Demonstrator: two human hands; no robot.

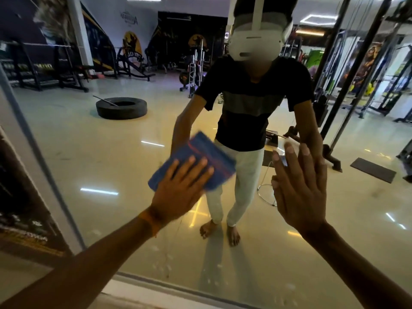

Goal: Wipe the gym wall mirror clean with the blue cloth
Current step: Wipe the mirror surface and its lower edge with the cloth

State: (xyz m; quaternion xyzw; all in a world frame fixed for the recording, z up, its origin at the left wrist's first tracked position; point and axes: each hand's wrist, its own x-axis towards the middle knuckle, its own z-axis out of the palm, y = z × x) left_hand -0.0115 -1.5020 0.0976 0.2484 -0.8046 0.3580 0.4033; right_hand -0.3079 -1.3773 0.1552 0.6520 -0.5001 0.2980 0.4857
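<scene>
One mirror [107, 157], one cloth [209, 150] (two hands [178, 192] [299, 192])

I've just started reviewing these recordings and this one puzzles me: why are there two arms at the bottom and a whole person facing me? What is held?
One picture, from a camera worn on the person's head. The arms reaching in from below are the wearer's own. The figure facing you is that same person, reflected in the gym wall mirror, with a tyre and machines behind. The left hand presses the blue cloth flat against the glass with straight fingers. The right hand lies flat on the glass and holds nothing.
</scene>
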